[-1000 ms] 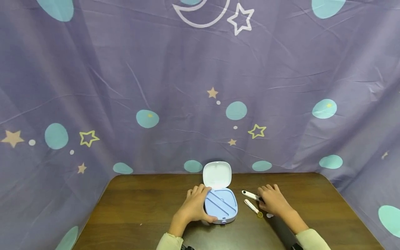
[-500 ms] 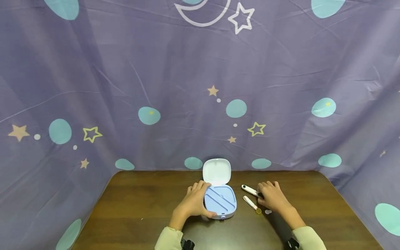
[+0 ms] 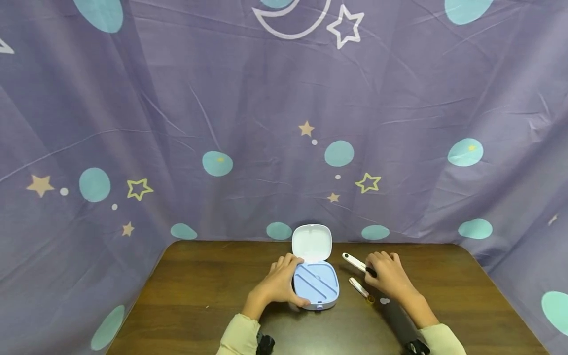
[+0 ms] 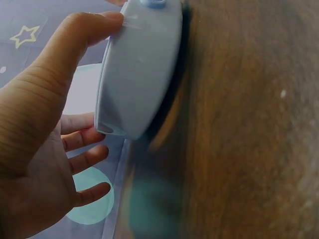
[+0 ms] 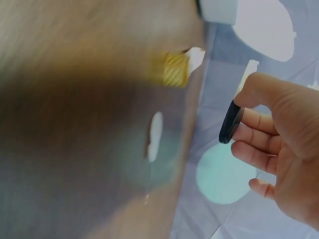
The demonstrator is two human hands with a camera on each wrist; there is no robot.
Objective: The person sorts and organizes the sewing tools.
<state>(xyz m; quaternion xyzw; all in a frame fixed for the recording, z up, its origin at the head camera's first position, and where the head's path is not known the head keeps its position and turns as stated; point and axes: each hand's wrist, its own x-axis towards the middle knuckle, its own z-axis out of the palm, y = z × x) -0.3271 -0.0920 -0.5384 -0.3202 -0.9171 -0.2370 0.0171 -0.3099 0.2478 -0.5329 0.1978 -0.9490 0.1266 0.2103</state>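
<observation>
A light blue case [image 3: 316, 283] stands on the table, its white lid [image 3: 312, 243] tipped back. Diagonal slots cross the case's inner panel. My left hand [image 3: 278, 286] grips the case at its left side, thumb at the front corner and fingertips at the back. My right hand [image 3: 387, 277] pinches the black end [image 5: 231, 122] of a slim white-handled tool [image 3: 354, 262], whose far end has a dark hole and points toward the case. Its exact kind is unclear. Below it lies a small white stick with a yellow ribbed end [image 5: 175, 69], nearer the right hand than the left.
A small white piece [image 3: 384, 301] lies on the brown wooden table [image 3: 213, 296], near the yellow end. Behind the table hangs a purple cloth [image 3: 266, 123] with stars and blue ovals. The right forearm casts a dark shadow on the tabletop.
The white-handled tool has risen a little off the table in my right hand. My left hand keeps its grip on the case. The head view has shifted slightly.
</observation>
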